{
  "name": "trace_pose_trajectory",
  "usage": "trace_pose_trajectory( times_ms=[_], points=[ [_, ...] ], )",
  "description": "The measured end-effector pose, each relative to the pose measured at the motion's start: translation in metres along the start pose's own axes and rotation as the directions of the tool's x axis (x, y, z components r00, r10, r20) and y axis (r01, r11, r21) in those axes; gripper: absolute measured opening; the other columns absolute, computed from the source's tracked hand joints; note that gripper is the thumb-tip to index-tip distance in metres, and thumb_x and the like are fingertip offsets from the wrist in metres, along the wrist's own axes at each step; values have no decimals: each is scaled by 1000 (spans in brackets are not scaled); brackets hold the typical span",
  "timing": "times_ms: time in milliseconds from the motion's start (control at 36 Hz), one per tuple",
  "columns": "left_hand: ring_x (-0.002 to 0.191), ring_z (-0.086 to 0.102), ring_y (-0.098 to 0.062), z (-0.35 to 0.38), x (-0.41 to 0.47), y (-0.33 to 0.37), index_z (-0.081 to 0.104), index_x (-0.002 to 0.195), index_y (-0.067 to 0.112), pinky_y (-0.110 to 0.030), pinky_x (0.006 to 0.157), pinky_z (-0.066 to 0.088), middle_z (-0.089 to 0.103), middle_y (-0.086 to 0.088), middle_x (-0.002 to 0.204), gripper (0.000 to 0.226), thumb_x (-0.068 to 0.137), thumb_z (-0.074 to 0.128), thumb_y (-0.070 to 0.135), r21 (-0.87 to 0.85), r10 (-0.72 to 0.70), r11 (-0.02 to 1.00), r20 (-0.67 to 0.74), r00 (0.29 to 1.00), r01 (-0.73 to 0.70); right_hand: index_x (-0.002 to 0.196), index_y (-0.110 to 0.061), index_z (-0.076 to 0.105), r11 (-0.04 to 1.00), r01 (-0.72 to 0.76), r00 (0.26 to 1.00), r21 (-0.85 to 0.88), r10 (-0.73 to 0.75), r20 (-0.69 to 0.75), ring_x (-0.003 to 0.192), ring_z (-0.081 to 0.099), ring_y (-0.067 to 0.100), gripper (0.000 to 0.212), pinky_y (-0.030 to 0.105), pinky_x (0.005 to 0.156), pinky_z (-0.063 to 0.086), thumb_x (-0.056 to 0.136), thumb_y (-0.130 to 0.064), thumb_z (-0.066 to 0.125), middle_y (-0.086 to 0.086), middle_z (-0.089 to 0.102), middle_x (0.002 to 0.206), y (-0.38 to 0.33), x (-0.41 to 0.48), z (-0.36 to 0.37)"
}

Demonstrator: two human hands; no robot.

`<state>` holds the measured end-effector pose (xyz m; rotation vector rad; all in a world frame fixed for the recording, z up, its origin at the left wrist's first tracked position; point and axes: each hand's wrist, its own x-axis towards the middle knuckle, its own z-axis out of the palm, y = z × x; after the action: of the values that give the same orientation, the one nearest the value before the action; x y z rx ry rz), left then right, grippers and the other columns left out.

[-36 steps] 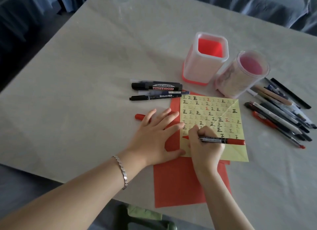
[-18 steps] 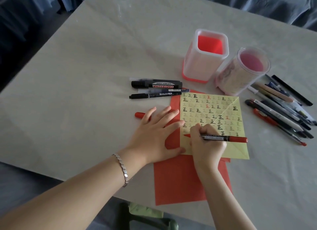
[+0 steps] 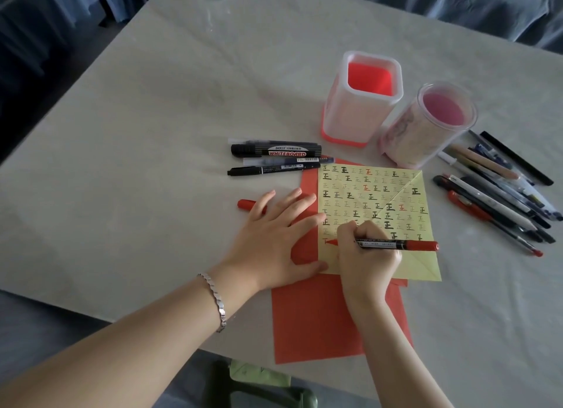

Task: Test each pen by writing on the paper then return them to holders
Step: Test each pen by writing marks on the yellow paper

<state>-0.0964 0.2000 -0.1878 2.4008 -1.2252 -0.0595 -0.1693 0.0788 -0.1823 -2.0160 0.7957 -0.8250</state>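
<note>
My right hand (image 3: pixel 367 255) grips a red marker (image 3: pixel 396 245), its tip on the lower left of the yellow paper (image 3: pixel 377 200), where a fresh red stroke shows. The paper is covered with rows of small written characters and lies on a red sheet (image 3: pixel 316 322). My left hand (image 3: pixel 274 240) rests flat, fingers spread, across the red sheet and the paper's left edge. A red cap (image 3: pixel 245 205) lies partly under its fingers. Two holders stand behind: a square white-and-red one (image 3: pixel 359 103) and a round clear pink one (image 3: pixel 426 127).
Three markers, one labelled WHITEBOARD (image 3: pixel 274 151), lie left of the paper's top edge. Several pens (image 3: pixel 493 188) lie in a heap right of the paper, below the round holder. The table's near edge (image 3: pixel 91 310) runs under my forearms. Blue fabric (image 3: pixel 457 8) lies behind the table.
My right hand has shifted slightly while writing, and a red mark now shows at the pen tip. My left hand has stayed flat in place.
</note>
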Motion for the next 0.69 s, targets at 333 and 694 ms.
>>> trace_pose_trajectory(
  times_ms=[333, 694],
  points=[
    [137, 24, -17, -1, 0, 1, 52, 125, 28, -43, 110, 9, 42, -1, 143, 68, 70, 44, 67, 7, 0, 1000, 1, 1000, 0, 46, -28, 30, 1000, -2, 1000, 24, 1, 26, 43, 34, 10, 32, 17, 42, 26, 71, -28, 49, -12, 29, 40, 4, 0, 1],
    [137, 26, -17, -1, 0, 0, 53, 125, 28, -43, 110, 9, 42, -1, 143, 68, 70, 44, 67, -2, -4, 1000, 2, 1000, 4, 45, -29, 27, 1000, -12, 999, 10, 12, 51, 39, 34, 5, 40, 14, 41, 24, 70, -14, 54, -12, 26, 38, 0, 0, 0]
  ],
)
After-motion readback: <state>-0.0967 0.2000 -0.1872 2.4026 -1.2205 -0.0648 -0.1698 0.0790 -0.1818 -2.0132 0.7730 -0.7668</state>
